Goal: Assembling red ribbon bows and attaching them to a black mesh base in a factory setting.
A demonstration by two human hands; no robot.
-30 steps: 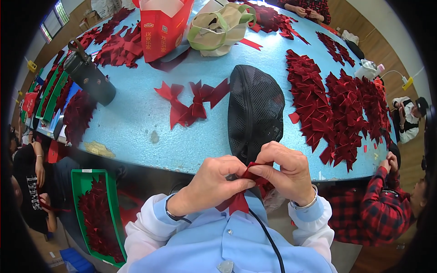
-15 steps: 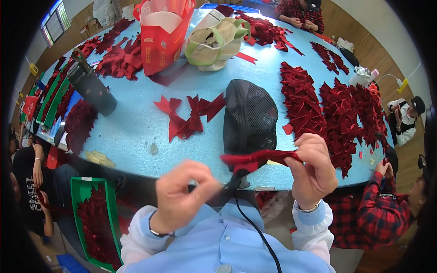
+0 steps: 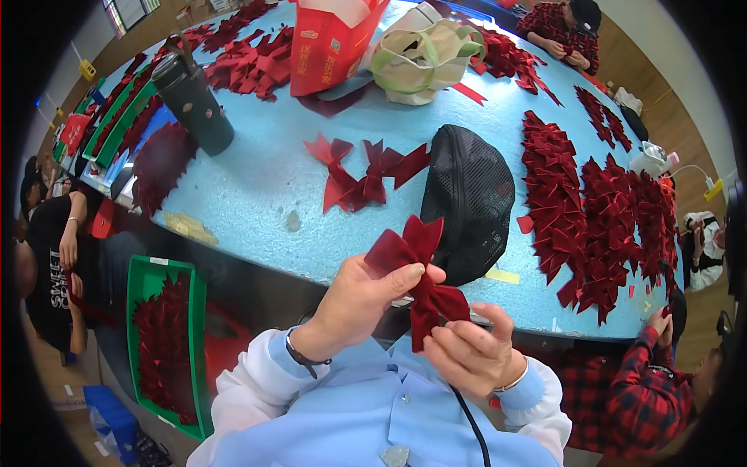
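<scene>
Between my hands, just over the table's near edge, is a dark red velvet bow. My left hand pinches it near its middle, thumb on top. My right hand grips its lower right loop and tail between thumb and fingers. Directly beyond the bow lies a black mesh pouch. To the left of the pouch, a few loose red bows rest on the light blue table.
Long rows of red bows cover the right side. Further back stand a dark bottle, a red paper bag and a cream tote. A green crate of bows sits low at left. A co-worker in plaid is close on the right.
My left hand has come over and taken hold of the bow, which now stands with its loops spread. My right hand has shifted lower and left. The whole view has turned a little.
</scene>
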